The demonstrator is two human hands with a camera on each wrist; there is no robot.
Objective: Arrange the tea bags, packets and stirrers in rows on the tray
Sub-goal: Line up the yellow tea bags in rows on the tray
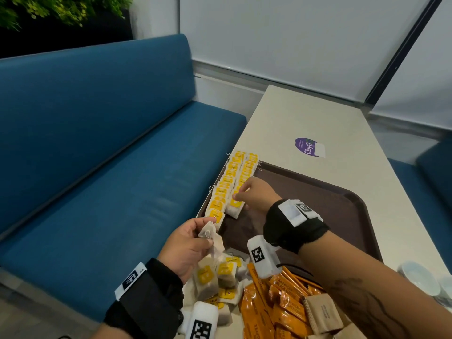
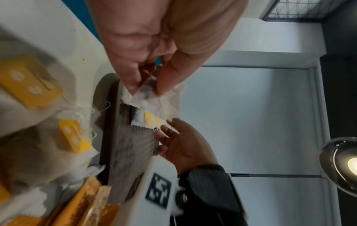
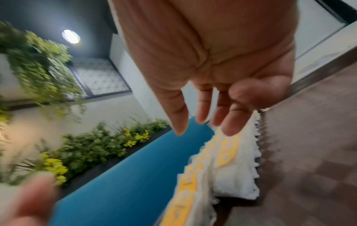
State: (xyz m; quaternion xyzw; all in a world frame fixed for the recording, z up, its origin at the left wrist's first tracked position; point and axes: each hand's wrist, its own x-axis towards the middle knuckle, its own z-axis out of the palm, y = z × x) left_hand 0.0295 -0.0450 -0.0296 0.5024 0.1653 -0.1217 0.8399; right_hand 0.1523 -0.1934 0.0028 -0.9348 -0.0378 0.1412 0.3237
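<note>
A brown tray (image 1: 305, 204) lies on the pale table. Two rows of tea bags with yellow tags run along its left side: the outer row (image 1: 223, 189) and the inner row (image 1: 245, 173). My right hand (image 1: 241, 194) hovers over the near end of the inner row (image 3: 235, 175), fingers straight, fingertips touching a bag there. My left hand (image 1: 208, 228) pinches one tea bag (image 1: 212, 237) between thumb and fingers, just off the tray's near left corner; the left wrist view shows the same pinched bag (image 2: 166, 104). No stirrers show.
Loose tea bags (image 1: 215, 277) are piled at the table's near edge, with orange packets (image 1: 274, 302) and brown packets (image 1: 322, 311) beside them. White cups (image 1: 420, 277) stand at the right. A purple sticker (image 1: 305, 146) lies beyond the tray. A blue bench (image 1: 110, 155) runs along the left.
</note>
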